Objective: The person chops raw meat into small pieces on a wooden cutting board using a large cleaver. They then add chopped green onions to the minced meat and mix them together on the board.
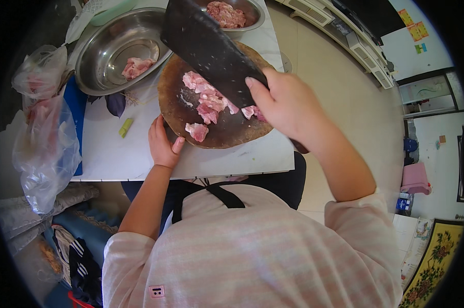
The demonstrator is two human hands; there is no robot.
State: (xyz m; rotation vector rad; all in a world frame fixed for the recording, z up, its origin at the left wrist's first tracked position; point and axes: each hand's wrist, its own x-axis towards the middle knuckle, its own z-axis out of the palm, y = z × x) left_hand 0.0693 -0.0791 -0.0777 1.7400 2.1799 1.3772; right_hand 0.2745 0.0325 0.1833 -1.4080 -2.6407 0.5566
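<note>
Raised over a round wooden chopping block [232, 136] is a dark, broad-bladed cleaver [216, 54], its handle end gripped by my right hand [288, 102]. The blade hides part of the block. Pieces of raw meat [211, 101] lie in a rough row on the block, with one separate piece [196, 131] near its close edge and small bits [253, 112] beside the blade's lower corner. My left hand [164, 142] rests against the block's near left side, thumb at the rim, holding no loose thing that I can see.
Left of the block stands a large steel basin [97, 82] with some meat [137, 68]. A steel bowl [257, 23] of minced meat [226, 14] is behind. Plastic bags [45, 142] hang at the table's left edge. A green stem piece [125, 127] and purple leaf [115, 104] lie on the table.
</note>
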